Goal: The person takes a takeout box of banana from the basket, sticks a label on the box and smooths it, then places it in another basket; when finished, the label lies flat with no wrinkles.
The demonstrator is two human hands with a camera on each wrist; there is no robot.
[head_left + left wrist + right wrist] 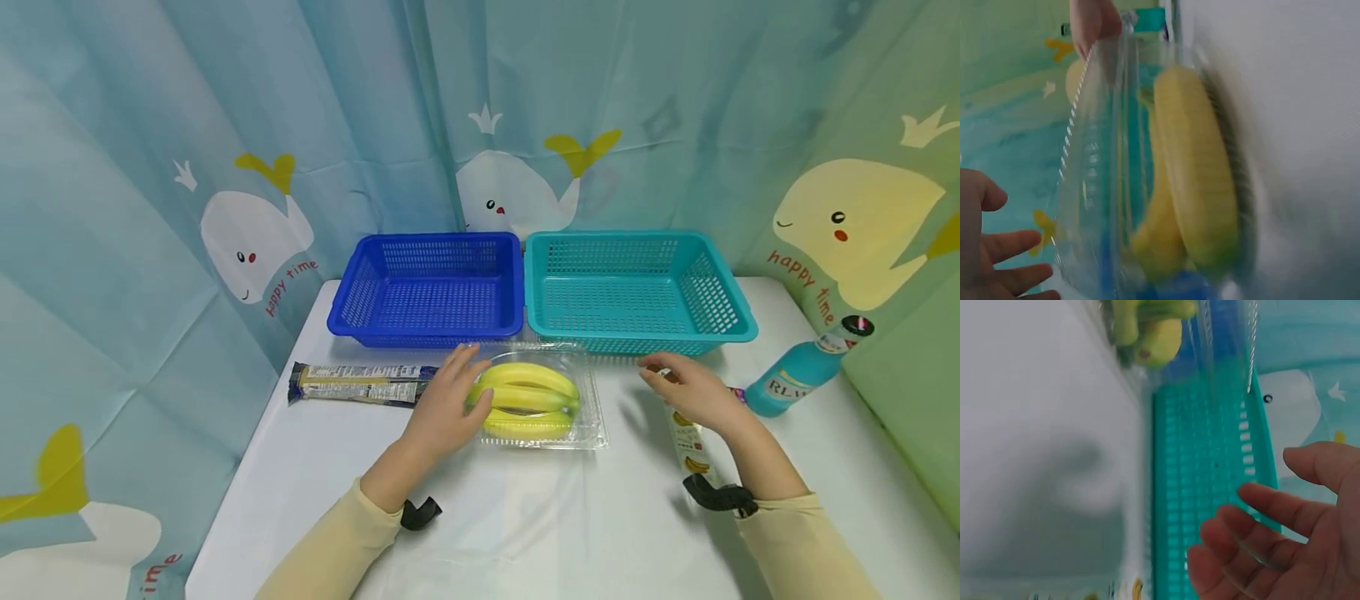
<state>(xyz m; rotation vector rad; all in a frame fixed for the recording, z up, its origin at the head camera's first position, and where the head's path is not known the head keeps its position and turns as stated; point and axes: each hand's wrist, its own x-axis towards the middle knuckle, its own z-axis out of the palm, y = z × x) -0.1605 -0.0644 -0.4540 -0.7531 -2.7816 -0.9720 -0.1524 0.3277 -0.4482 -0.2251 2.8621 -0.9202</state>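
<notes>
Several yellow bananas (pixel 525 400) lie inside a clear plastic clamshell box (pixel 592 421) on the white table. At the box's left side, my left hand (pixel 446 408) has its fingers spread, overlapping the box edge in the head view. In the left wrist view its fingers (pixel 1016 247) point toward the clear box wall and grip nothing. To the right of the box, my right hand (pixel 697 393) hovers over a carton (pixel 693 454) with banana pictures and partly hides it. The right wrist view shows its fingers (pixel 1235 540) loosely bent with nothing in them.
Behind the box stand a blue basket (pixel 442 302) and a teal basket (pixel 611 302), side by side. A long packet (pixel 360 385) lies at left, partly behind my left hand. A blue bottle (pixel 795 379) is at right, with a small purple item (pixel 738 394) beside it. Curtains surround the table.
</notes>
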